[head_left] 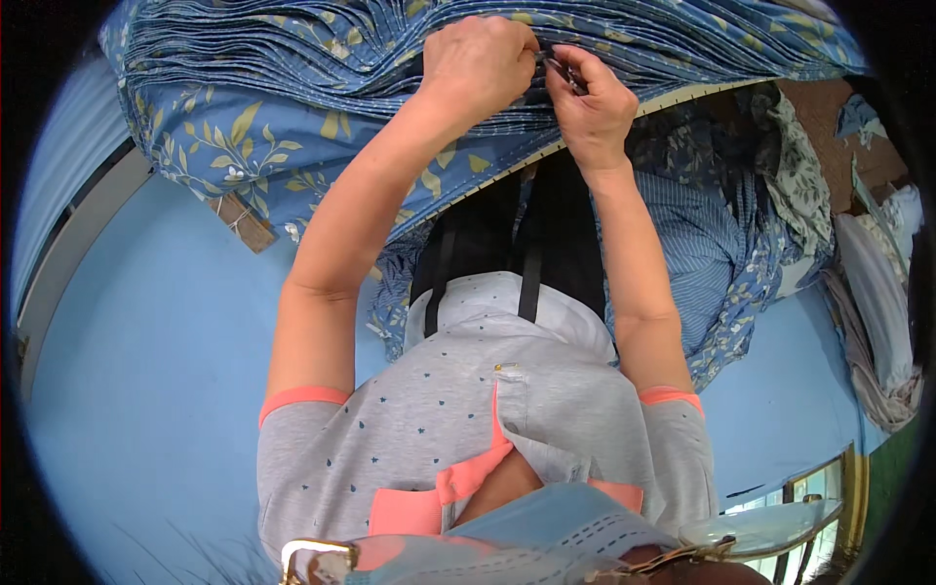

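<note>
A tall stack of folded blue cloth (292,68) with yellow leaf print lies in front of me at the top of the view. My left hand (478,58) is closed, pinching an edge of the cloth on top of the stack. My right hand (590,102) is right beside it and grips a small dark metal tool (565,73), likely small snips, held at the same edge of the cloth. Both forearms reach up from my grey and coral shirt (487,409).
More blue printed and striped cloth (721,253) hangs in a heap at the right. Grey and white fabric (877,322) is piled at the far right. A blue floor (146,370) lies at the left, and a small brown tag (244,222) sticks out under the stack.
</note>
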Demonstrator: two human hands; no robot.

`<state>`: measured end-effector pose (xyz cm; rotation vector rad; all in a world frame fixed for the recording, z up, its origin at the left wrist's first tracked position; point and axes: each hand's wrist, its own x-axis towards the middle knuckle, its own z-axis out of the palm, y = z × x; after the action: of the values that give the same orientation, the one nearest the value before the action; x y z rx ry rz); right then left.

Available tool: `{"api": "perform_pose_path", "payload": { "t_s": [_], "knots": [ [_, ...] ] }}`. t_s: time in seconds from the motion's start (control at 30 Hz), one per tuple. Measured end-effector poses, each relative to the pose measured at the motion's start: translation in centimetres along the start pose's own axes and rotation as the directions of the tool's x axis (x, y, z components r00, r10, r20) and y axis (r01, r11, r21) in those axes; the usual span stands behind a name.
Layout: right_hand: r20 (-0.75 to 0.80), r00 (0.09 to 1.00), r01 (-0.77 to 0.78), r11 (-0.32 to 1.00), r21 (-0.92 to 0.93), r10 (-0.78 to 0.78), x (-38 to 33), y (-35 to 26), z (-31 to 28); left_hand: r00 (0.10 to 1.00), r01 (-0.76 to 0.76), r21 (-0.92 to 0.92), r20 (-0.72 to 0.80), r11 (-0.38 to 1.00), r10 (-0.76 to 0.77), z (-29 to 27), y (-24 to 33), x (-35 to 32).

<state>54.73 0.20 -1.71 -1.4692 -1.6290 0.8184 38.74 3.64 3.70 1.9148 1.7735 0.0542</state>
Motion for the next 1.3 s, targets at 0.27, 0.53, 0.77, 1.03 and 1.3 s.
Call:
{"api": "perform_pose_path", "payload": {
  "t_s": [0.27, 0.53, 0.77, 1.03, 1.3],
  "knots": [
    [0.001, 0.968, 0.25, 0.964, -0.092, -0.251, 0.0, 1.1, 0.2, 0.996, -0.026, -0.508, 0.061, 0.861, 0.066, -0.2, -1.4, 0.5],
    [-0.011, 0.963, 0.265, 0.959, -0.104, -0.268, -0.3, 0.7, 0.1, 0.903, 0.375, -0.656, 0.418, 0.655, -0.098, -0.4, -2.2, 0.7],
    [-0.204, 0.96, -0.17, 0.979, 0.112, 0.19, -3.8, 1.6, -3.5, 0.952, 0.223, -0.633, 0.306, 0.741, -0.024, -1.8, -1.7, 0.4],
    [-0.067, 0.997, -0.029, 0.976, 0.218, 0.044, -1.2, -1.6, -1.7, 0.971, 0.129, -0.567, 0.238, 0.813, 0.011, -1.1, -2.2, 0.2],
    [-0.061, 0.974, 0.22, 0.976, -0.013, -0.22, -0.4, -1.2, -0.7, 0.981, 0.121, -0.561, 0.195, 0.819, -0.011, -0.6, -2.1, -0.3]
  ]
}}
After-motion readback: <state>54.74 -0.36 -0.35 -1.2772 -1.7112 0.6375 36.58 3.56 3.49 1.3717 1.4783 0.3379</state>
